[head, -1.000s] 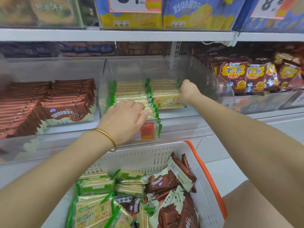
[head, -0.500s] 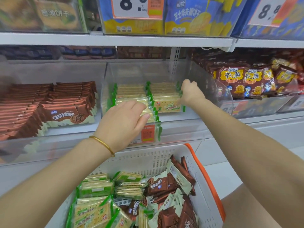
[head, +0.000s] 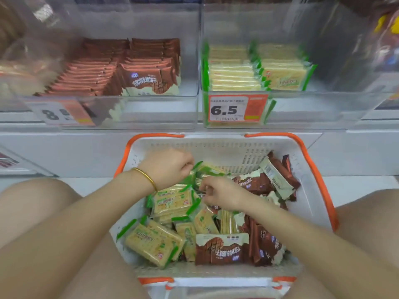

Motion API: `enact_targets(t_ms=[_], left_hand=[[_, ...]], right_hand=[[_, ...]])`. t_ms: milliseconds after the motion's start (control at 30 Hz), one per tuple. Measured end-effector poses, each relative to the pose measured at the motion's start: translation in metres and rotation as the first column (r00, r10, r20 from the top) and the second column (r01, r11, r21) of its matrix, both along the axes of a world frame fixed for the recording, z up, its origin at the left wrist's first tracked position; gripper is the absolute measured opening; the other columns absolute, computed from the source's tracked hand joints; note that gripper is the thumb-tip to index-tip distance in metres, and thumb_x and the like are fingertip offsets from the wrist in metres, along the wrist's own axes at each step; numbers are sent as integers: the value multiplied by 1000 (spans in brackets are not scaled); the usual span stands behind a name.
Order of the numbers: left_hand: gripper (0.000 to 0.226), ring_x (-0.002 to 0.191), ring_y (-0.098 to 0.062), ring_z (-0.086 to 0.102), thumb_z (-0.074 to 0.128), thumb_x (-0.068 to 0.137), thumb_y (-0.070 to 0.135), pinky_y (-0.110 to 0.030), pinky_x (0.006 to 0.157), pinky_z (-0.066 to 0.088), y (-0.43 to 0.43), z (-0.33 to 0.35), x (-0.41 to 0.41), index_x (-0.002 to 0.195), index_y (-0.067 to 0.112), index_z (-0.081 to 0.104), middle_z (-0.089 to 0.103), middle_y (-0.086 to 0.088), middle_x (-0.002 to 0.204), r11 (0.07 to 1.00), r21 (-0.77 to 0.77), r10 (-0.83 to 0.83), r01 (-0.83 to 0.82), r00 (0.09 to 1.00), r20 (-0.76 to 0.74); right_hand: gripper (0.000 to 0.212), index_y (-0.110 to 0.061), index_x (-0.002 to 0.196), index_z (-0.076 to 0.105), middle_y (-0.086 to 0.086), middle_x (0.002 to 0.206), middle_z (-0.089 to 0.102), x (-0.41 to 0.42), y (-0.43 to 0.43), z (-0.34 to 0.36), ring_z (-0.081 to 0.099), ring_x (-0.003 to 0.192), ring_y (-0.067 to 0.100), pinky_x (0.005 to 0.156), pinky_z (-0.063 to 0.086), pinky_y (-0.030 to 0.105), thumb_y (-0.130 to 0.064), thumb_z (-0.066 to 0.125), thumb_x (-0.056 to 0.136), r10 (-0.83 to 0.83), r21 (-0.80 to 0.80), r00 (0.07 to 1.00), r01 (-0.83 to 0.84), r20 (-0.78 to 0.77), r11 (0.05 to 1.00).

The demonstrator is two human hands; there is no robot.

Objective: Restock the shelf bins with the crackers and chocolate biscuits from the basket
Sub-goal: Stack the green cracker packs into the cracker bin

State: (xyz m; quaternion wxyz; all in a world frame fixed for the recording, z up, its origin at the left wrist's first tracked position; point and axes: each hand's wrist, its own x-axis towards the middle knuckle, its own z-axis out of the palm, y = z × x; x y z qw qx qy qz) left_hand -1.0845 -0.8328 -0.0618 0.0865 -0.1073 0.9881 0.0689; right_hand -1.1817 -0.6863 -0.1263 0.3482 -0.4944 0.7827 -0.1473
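Both hands are down inside the basket, close together over the back half of its load. The left hand, with a gold bangle on its wrist, is clenched with its fingertips curled onto the green edge of a cracker pack lying against the back wall of the basket. The right hand sits just in front of it and to the right, knuckles up, with its fingers bent down into the green-edged packs; whether it has one pinched cannot be told. The basket is white with an orange rim. Loose crackers in clear wrappers with green ends fill its left and middle, and brown chocolate biscuits lie along its right side and front, some standing on edge against the right wall. Above, two clear shelf bins stand side by side. The left bin holds rows of brown chocolate biscuit packs, with one pack face-out at the front. The right bin holds two stacks of crackers at its left, and an orange price tag reading 6.5 hangs on its front. The bins rest on a white shelf, pale floor shows behind the basket, and the person's bare knees flank it.
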Motion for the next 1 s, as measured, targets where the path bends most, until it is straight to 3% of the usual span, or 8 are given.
enact_targets(t_ms=[67,133,267,367,533,700,867,1000], left_hand=[[24,99,-21,58,39,96,30,-33,76,48,0,-7,1,107,23,59,64,2,109,1000,-20,13,-12,998,63],[23,98,-21,58,39,96,31,-32,72,47,4,-12,2,106,23,58,63,2,106,999,-33,4,0,993,119],[22,93,-19,56,41,96,35,-30,69,43,7,-16,0,105,21,57,63,0,103,1000,5,-3,2,983,182],[31,100,-19,56,44,96,40,-31,82,47,10,-18,-5,118,20,54,62,-2,113,988,139,27,-66,964,264],[56,104,-18,57,51,93,44,-32,89,47,17,-12,-12,137,12,38,59,-5,124,874,415,126,-251,944,305],[38,93,-16,63,56,92,34,-36,89,52,21,-2,-9,125,16,49,66,-6,113,691,662,174,-291,956,238],[18,69,-6,58,59,91,30,-27,76,51,26,4,-7,106,21,57,63,10,73,610,749,177,-256,966,186],[9,92,-17,65,57,92,30,-34,86,51,27,16,-9,100,30,61,68,0,99,609,768,133,-196,980,145]], right_hand=[[59,-9,139,42,9,133,53,9,-4,-29,51,114,21,92,40,28,-23,66,87,7,72,998,-12,61,997],[67,-12,144,36,8,131,54,16,-4,-47,53,111,19,93,44,29,-24,68,87,-41,110,988,25,149,994],[39,-8,115,58,3,100,59,10,1,-48,56,88,16,70,47,24,-21,74,82,-91,88,969,72,231,993],[26,-4,100,60,1,89,58,-8,8,-30,58,77,14,69,52,31,-17,74,82,-190,14,921,197,339,980],[10,-10,85,53,6,85,62,-34,17,14,66,74,16,70,60,40,-10,62,90,-388,-83,691,543,610,836],[8,-8,85,54,10,90,66,-42,31,42,68,83,22,69,60,41,-10,59,91,-416,-66,506,691,756,720],[4,-7,91,54,11,89,66,-37,45,51,68,78,19,64,60,38,-7,58,91,-434,-6,362,774,825,634],[33,-9,118,55,11,103,70,-42,60,68,68,93,27,71,60,43,-8,64,86,-397,-15,417,705,818,709]])
